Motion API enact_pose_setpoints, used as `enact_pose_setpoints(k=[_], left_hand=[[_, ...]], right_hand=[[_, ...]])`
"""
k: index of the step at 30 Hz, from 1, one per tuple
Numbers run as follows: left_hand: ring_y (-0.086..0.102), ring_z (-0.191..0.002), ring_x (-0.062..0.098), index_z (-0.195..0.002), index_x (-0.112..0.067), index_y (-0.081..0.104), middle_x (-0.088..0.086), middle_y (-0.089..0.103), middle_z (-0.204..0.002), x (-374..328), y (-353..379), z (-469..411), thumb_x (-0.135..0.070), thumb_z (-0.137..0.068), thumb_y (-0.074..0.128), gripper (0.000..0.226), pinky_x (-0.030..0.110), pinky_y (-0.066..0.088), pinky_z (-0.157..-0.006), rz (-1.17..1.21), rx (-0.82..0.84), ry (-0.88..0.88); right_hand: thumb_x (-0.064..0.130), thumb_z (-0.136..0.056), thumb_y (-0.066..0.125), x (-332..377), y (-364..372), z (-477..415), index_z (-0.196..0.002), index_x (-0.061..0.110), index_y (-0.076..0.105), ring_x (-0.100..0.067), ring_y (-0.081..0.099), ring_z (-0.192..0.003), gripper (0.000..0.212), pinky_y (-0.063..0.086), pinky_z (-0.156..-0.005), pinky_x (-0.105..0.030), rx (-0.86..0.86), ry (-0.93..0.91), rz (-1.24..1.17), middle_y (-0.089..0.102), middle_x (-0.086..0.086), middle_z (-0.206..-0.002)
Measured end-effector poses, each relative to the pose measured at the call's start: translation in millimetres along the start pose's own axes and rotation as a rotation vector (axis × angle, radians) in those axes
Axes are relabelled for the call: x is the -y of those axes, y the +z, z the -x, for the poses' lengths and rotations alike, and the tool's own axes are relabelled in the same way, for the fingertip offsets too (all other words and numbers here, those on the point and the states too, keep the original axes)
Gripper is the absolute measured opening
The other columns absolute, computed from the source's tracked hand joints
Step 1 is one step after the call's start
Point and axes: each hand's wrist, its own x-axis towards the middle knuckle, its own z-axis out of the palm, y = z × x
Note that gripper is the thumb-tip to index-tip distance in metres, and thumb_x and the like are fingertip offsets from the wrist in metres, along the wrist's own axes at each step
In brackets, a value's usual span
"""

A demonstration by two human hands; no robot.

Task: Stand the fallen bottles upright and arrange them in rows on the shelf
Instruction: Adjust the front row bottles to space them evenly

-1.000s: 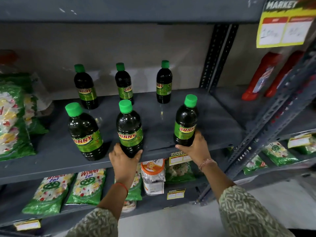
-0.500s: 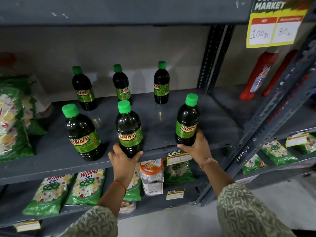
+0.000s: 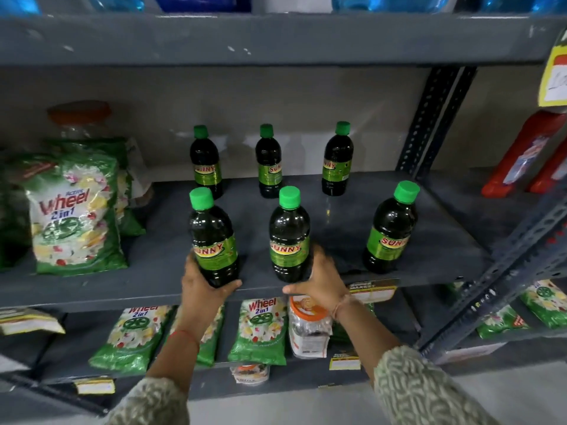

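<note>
Bottles of dark liquid with green caps stand upright in two rows of three on the grey metal shelf (image 3: 346, 222), seen from the head camera looking forward and down.

The back row sits near the rear wall: back left bottle (image 3: 205, 162), back middle bottle (image 3: 268, 162) and back right bottle (image 3: 337, 161), each apart from its neighbours.

The front row stands close to the shelf's front edge. The front left bottle (image 3: 213, 240) leans slightly and is held at its base by the left hand (image 3: 201, 285): the fingers wrap round the bottle's left side and the thumb curls under its bottom right, so the hand is closed on it. The front middle bottle (image 3: 289, 237) stands upright; the right hand (image 3: 320, 279) is cupped against its lower right side, fingers behind and beside the bottle, thumb stretched left along the shelf lip below the base. Whether the fingers really clamp this bottle I cannot tell. The front right bottle (image 3: 391, 231) stands alone, apart from both hands.

Left of the bottles on the same shelf stands a green detergent pack (image 3: 73, 216). More green packs (image 3: 260, 332) and a clear jar with an orange lid (image 3: 308, 326) lie on the shelf below. Red bottles (image 3: 521, 151) sit in the neighbouring bay to the right.
</note>
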Motion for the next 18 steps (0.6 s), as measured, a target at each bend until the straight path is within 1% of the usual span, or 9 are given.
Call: enact_pose_setpoints(k=[3, 6, 11, 15, 18], left_hand=[[0.047, -0.113, 0.036, -0.118, -0.003, 0.042, 0.019, 0.057, -0.116, 2, -1, -6, -0.014, -0.059, 0.085, 0.074, 0.046, 0.045, -0.094, -0.082, 0.009, -0.014], [0.049, -0.110, 0.038, -0.116, -0.001, 0.044, 0.020, 0.058, -0.113, 12, -8, -9, -0.016, -0.058, 0.085, 0.072, 0.050, 0.047, -0.093, -0.101, -0.007, 0.002], [0.050, -0.110, 0.040, -0.113, -0.001, 0.043, 0.021, 0.058, -0.112, 25, -29, -13, -0.018, -0.058, 0.085, 0.071, 0.054, 0.047, -0.091, -0.120, -0.029, -0.040], [0.043, -0.116, 0.037, -0.120, -0.001, 0.041, 0.019, 0.052, -0.119, 24, -37, -14, -0.016, -0.062, 0.083, 0.073, 0.051, 0.042, -0.098, -0.121, -0.001, -0.042], [0.038, -0.119, 0.035, -0.124, -0.003, 0.037, 0.018, 0.049, -0.124, 25, -38, -15, -0.016, -0.064, 0.082, 0.077, 0.049, 0.038, -0.100, -0.110, 0.050, -0.033]], right_hand=[[0.024, -0.051, 0.086, 0, 8, -7, -0.124, 0.013, 0.039, -0.029, 0.048, -0.116, 0.088, 0.040, -0.098, -0.033, -0.044, 0.042, -0.007, 0.051, -0.015, -0.122], [0.022, -0.054, 0.085, -1, 12, -8, -0.119, 0.013, 0.043, -0.027, 0.051, -0.114, 0.077, 0.043, -0.096, -0.034, -0.093, 0.038, -0.028, 0.054, -0.014, -0.119], [0.024, -0.057, 0.084, 7, 16, -5, -0.123, 0.011, 0.042, -0.026, 0.047, -0.117, 0.078, 0.041, -0.097, -0.034, -0.097, 0.008, 0.014, 0.053, -0.013, -0.121], [0.026, -0.058, 0.083, 8, 19, -3, -0.125, 0.012, 0.041, -0.026, 0.046, -0.118, 0.080, 0.041, -0.101, -0.037, -0.101, 0.017, 0.042, 0.052, -0.012, -0.123], [0.028, -0.058, 0.083, 8, 18, -5, -0.127, 0.014, 0.039, -0.025, 0.045, -0.119, 0.083, 0.040, -0.103, -0.038, -0.097, 0.013, 0.039, 0.051, -0.012, -0.124]])
